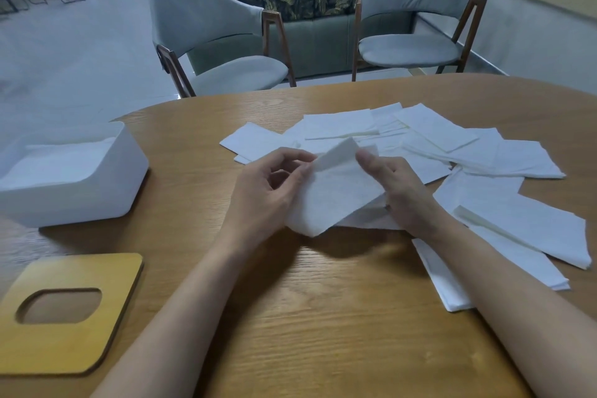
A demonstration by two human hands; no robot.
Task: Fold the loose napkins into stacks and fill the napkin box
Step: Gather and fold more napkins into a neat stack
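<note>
- White paper is in play: we hold one napkin just above the tabletop, near its middle, with a corner turned up between our hands.
- Our left hand pinches the napkin's left edge with curled fingers. Our right hand grips the right side, thumb on top and fingers beneath.
- We judge this to be the folding step, with the sheet partly doubled over and not yet pressed flat.
- Loose napkins lie scattered and overlapping beyond and to the right of our hands, so much of the task seems to remain.
- To the left stands the box, open, with what looks like white sheets already inside. Its lid lies flat on the tabletop nearer to us.
- Next we would need to bring the edges together evenly, crease the fold, and set the napkin on a stack. Thin paper slips and skews easily, so both grips should stay light and level.
</note>
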